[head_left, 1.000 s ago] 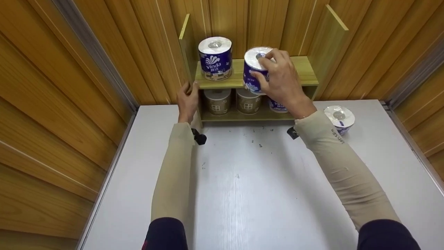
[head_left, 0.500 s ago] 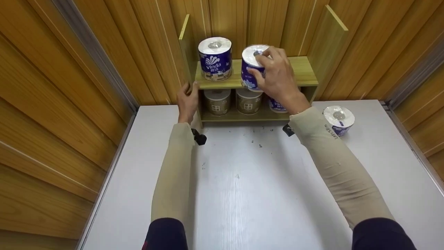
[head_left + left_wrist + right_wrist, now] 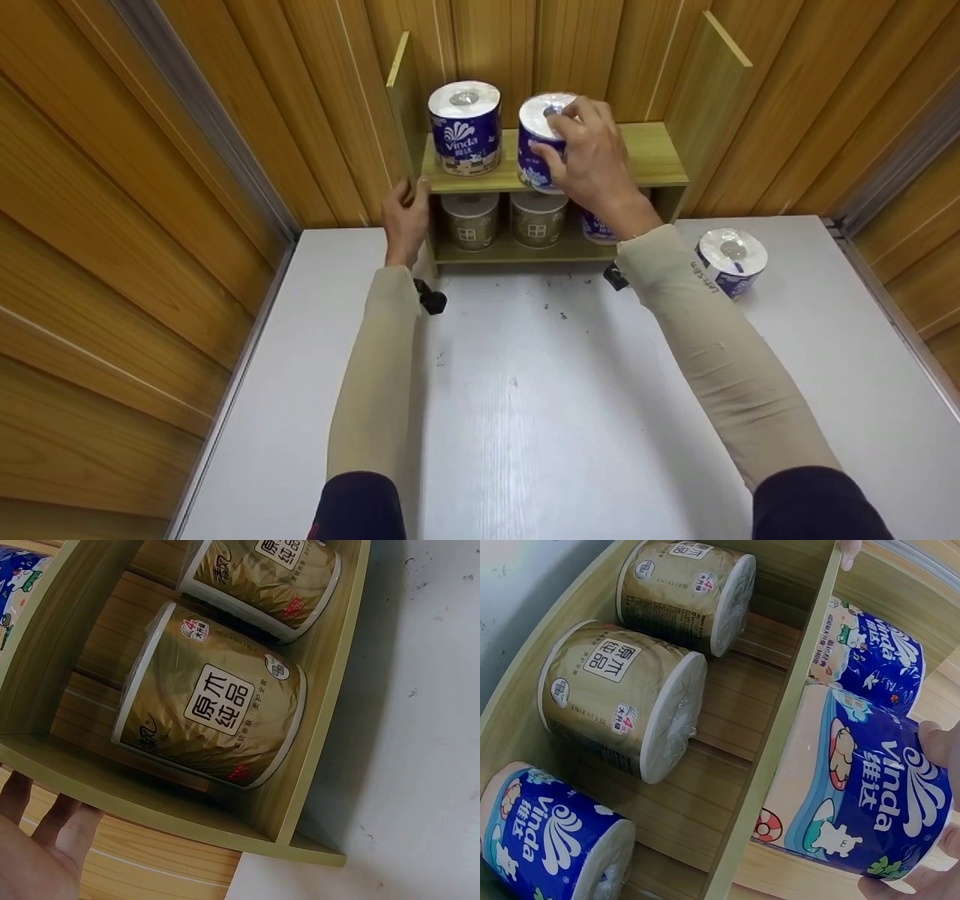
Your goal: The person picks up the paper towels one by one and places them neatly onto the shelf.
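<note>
My right hand (image 3: pixel 596 161) pinches a blue-wrapped toilet roll (image 3: pixel 534 161), its thumb on the side and fingers at the top by the core hole. The roll is upright over the upper board of a small wooden shelf (image 3: pixel 652 154); whether its base touches the board is hard to tell. My left hand (image 3: pixel 406 221) grips the shelf's left side panel, with several fingers (image 3: pixel 56 825) against its outer face in the left wrist view. Another blue toilet roll (image 3: pixel 465 131) stands at the upper board's left end.
The lower compartment holds two gold-brown toilet rolls (image 3: pixel 622 694) and a blue one (image 3: pixel 551 840). One more blue-wrapped toilet roll (image 3: pixel 733 259) stands on the white table (image 3: pixel 510 420), right of the shelf. A wood-panelled wall (image 3: pixel 495 45) rises behind.
My right hand has shifted the held toilet roll slightly left and back over the upper board, closer to the roll standing there. My left hand has stayed at the side panel.
</note>
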Tool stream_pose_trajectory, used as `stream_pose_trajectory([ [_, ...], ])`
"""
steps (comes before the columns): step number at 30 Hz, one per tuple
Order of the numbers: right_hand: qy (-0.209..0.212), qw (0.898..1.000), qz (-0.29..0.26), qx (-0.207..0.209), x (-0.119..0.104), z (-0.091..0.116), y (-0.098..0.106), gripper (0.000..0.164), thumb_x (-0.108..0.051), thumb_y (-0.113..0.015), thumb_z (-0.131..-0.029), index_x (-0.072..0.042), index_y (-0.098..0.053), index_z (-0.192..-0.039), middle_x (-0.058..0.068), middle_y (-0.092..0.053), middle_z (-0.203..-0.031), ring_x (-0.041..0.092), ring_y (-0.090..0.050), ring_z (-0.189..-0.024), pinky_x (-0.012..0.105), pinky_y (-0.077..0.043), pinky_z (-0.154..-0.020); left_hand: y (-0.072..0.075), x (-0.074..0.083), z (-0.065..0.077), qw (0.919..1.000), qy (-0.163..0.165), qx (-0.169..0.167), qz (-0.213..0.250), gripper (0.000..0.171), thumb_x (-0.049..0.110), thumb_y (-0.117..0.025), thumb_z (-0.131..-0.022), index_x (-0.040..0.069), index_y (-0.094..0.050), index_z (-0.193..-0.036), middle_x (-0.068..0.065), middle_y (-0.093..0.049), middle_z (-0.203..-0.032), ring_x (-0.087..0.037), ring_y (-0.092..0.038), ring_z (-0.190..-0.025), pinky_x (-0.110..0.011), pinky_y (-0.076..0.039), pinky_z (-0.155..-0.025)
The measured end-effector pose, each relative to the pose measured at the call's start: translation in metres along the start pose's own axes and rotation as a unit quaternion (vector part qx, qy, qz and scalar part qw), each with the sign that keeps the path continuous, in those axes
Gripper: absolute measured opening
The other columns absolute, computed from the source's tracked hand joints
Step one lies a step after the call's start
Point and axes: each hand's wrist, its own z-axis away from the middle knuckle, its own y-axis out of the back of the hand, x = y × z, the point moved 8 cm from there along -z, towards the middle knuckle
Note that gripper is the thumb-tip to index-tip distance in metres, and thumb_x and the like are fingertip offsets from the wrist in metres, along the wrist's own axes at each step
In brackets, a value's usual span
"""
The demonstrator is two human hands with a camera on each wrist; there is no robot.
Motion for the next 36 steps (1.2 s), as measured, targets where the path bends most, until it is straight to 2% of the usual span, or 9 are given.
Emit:
stream_pose_trajectory([
  [8, 0.005, 1.0, -0.005, 0.017, 0.002, 0.0, -0.001, 0.045, -0.038, -0.069, -0.105, -0.001, -0.07, -0.13, 0.021, -0.06, -0.133, 0.039, -0.049, -0.137, 0.049, -0.041, -0.122, -0.001, 0.001, 0.001, 1.0, -0.003, -0.002, 0.002, 0.065, 0.037, -0.061, -0.109, 0.002, -0.044, -0.161, -0.02, -0.043, -0.167, -0.033, -0.05, -0.15, -0.039, -0.048, -0.12],
  [15, 0.013, 0.999, -0.007, 0.032, 0.002, 0.002, 0.001, 0.047, -0.041, -0.069, -0.104, -0.002, -0.07, -0.13, 0.021, -0.059, -0.135, 0.038, -0.05, -0.138, 0.049, -0.043, -0.121, -0.003, 0.004, 0.002, 0.9998, -0.002, -0.014, 0.01, 0.068, 0.038, -0.061, -0.109, 0.002, -0.04, -0.163, -0.018, -0.038, -0.171, -0.032, -0.048, -0.152, -0.037, -0.047, -0.121],
  [21, 0.009, 1.0, -0.011, 0.026, 0.001, 0.003, 0.004, 0.051, -0.042, -0.068, -0.105, -0.006, -0.065, -0.141, 0.018, -0.055, -0.148, 0.035, -0.045, -0.148, 0.048, -0.038, -0.126, -0.003, 0.006, 0.0, 0.9999, 0.004, -0.01, 0.009, 0.067, 0.037, -0.061, -0.109, 0.002, -0.041, -0.162, -0.018, -0.04, -0.17, -0.031, -0.048, -0.152, -0.036, -0.047, -0.121],
  [27, 0.031, 0.999, -0.016, 0.04, -0.003, 0.008, 0.009, 0.051, -0.039, -0.068, -0.105, -0.01, -0.063, -0.146, 0.016, -0.055, -0.154, 0.035, -0.041, -0.154, 0.046, -0.029, -0.132, -0.003, 0.002, -0.001, 0.9997, 0.018, -0.015, 0.012, 0.07, 0.04, -0.061, -0.109, 0.004, -0.038, -0.164, -0.016, -0.039, -0.171, -0.029, -0.046, -0.153, -0.035, -0.045, -0.122],
  [36, 0.053, 0.998, -0.014, 0.04, -0.008, 0.024, 0.011, 0.051, -0.031, -0.066, -0.107, -0.012, -0.058, -0.154, 0.012, -0.055, -0.161, 0.036, -0.04, -0.157, 0.051, -0.029, -0.131, 0.0, 0.0, 0.001, 0.9996, 0.02, -0.018, -0.002, 0.072, 0.043, -0.06, -0.109, 0.004, -0.038, -0.164, -0.015, -0.04, -0.17, -0.029, -0.045, -0.154, -0.036, -0.045, -0.123],
])
